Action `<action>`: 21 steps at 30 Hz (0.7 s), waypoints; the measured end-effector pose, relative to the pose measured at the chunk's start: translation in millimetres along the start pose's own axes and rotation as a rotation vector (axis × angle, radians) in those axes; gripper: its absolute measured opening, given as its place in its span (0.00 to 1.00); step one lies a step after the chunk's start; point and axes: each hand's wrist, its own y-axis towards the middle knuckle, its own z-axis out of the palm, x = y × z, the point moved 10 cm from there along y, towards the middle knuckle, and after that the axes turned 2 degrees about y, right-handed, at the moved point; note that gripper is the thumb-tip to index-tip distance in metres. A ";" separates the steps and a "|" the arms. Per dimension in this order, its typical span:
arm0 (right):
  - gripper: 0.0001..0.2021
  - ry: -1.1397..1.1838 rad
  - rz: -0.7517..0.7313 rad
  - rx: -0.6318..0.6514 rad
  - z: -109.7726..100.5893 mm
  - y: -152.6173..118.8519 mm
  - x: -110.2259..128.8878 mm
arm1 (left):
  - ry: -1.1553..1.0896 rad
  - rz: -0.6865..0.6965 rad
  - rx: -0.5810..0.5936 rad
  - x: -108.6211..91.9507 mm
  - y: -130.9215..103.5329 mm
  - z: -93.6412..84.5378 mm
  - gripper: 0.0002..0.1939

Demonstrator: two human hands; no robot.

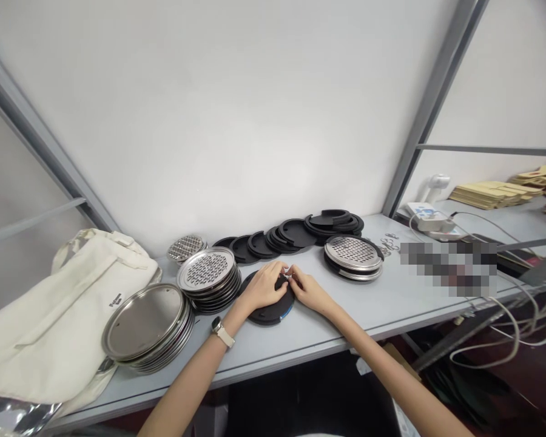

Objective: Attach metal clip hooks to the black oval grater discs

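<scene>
A black round disc (266, 314) with a short blue strip on its edge lies on the table in front of me. My left hand (267, 285) rests over it, fingers bent and closed at its upper right edge. My right hand (304, 290) pinches from the other side of that edge, its fingertips meeting those of the left. Between the fingertips shows a small shiny metal piece (287, 277), mostly covered and too small to identify. Left of the disc stands a stack of round metal grater plates (207, 270). Another grater plate (352, 252) sits on a black base to the right.
Plain metal discs (145, 321) are stacked at left beside a cream bag (64, 315). Black rings (295, 233) line the wall side. Small metal parts (390, 241) lie right of the graters. Cables (519, 334) hang past the table's right end, near a grey frame post (430, 115).
</scene>
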 end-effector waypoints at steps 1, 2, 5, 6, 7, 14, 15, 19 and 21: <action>0.04 0.004 0.003 0.004 0.7 0.3 -0.8 | -0.004 0.006 0.006 -0.6 0.1 0.6 0.16; 0.03 0.007 0.006 0.009 1.3 0.5 -1.5 | -0.008 0.009 0.011 -0.9 0.1 1.1 0.16; 0.03 0.018 0.014 0.022 3.0 0.9 -2.5 | -0.016 0.005 0.001 0.0 0.3 0.9 0.17; 0.04 0.020 0.017 0.024 3.4 0.9 -2.7 | -0.018 0.003 -0.004 0.3 0.3 0.7 0.17; 0.04 0.022 0.020 0.025 3.6 0.9 -2.9 | -0.018 0.002 -0.007 0.5 0.3 0.6 0.16; 0.03 0.028 0.037 0.016 4.1 0.8 -3.4 | 0.020 -0.017 0.005 1.1 -0.1 1.4 0.16; 0.03 0.030 0.037 0.016 4.1 0.8 -3.3 | 0.030 -0.022 0.011 1.5 -0.1 2.2 0.16; 0.03 0.036 0.034 0.017 4.0 0.2 -2.6 | 0.037 -0.035 0.039 3.0 0.1 6.3 0.18; 0.04 0.037 0.031 0.016 4.0 -0.2 -2.7 | 0.036 -0.039 0.043 3.1 0.1 6.5 0.18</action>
